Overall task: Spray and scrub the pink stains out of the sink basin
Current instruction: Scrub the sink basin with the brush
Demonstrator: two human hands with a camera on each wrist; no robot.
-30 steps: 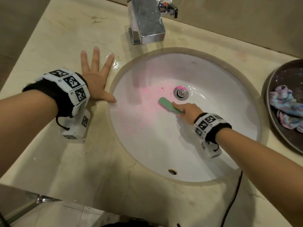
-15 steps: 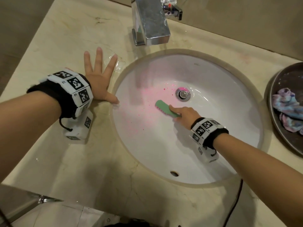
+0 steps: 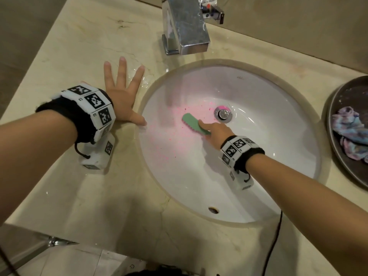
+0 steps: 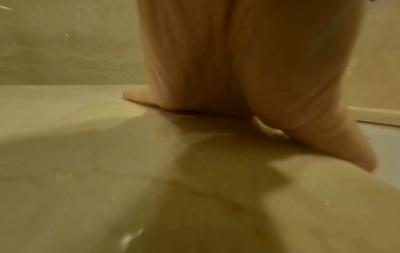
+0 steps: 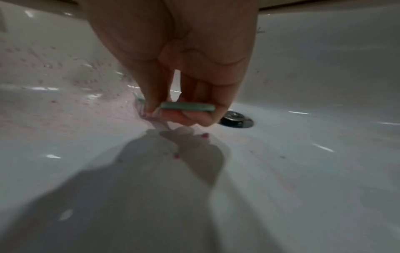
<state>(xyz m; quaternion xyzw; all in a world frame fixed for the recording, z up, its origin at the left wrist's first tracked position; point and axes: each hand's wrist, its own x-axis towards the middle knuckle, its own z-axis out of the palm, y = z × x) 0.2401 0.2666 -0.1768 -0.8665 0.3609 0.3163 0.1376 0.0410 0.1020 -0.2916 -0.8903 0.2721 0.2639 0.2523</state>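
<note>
A white oval sink basin (image 3: pixel 258 148) holds pink stains (image 3: pixel 175 120) on its left slope and pink around the chrome drain (image 3: pixel 223 113). My right hand (image 3: pixel 213 132) grips the handle of a green scrub brush (image 3: pixel 194 123), bristles down on the stained patch just left of the drain. In the right wrist view the fingers pinch the green brush (image 5: pixel 188 107) against the basin (image 5: pixel 303 154), with pink specks (image 5: pixel 204 135) below. My left hand (image 3: pixel 123 96) lies flat with spread fingers on the beige counter (image 3: pixel 79 196), thumb at the sink rim. The left hand (image 4: pixel 238 68) presses the counter (image 4: pixel 108 188).
A chrome faucet (image 3: pixel 185 26) stands behind the basin. At the right edge a dark round tray (image 3: pixel 338 148) holds a crumpled tie-dye cloth (image 3: pixel 352 134). A black cable (image 3: pixel 274 246) runs over the front counter. Water lies on the counter near my left fingers.
The brush and my right hand slid left and slightly down the basin, away from the drain, over the pink patch. The left hand stayed put.
</note>
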